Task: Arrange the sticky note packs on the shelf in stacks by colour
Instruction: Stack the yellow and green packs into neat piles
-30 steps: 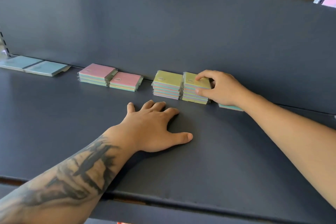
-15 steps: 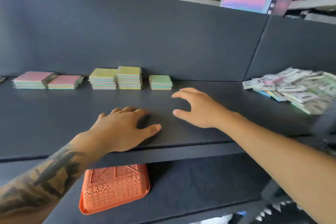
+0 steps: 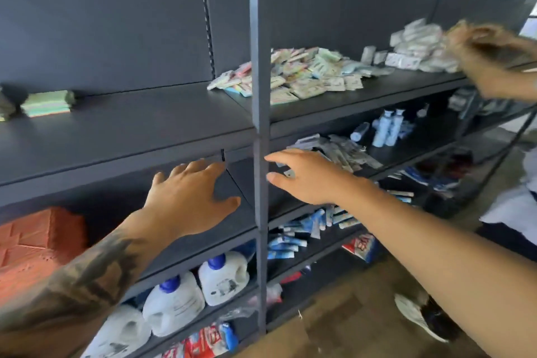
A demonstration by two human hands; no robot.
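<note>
Both hands are holding nothing, fingers spread: left hand [image 3: 191, 197], right hand [image 3: 305, 176]. A green sticky note stack [image 3: 48, 103] is sitting on the shelf [image 3: 130, 131].

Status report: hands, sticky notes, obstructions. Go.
Left hand and right hand open, empty. Loose pile of pastel sticky note packs unsorted on dark shelf. Grey upright post between.

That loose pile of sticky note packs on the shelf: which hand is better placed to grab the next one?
Right. The right hand is open, empty and nearer the loose pile; the left hand is farther left, beyond the upright post.
</note>
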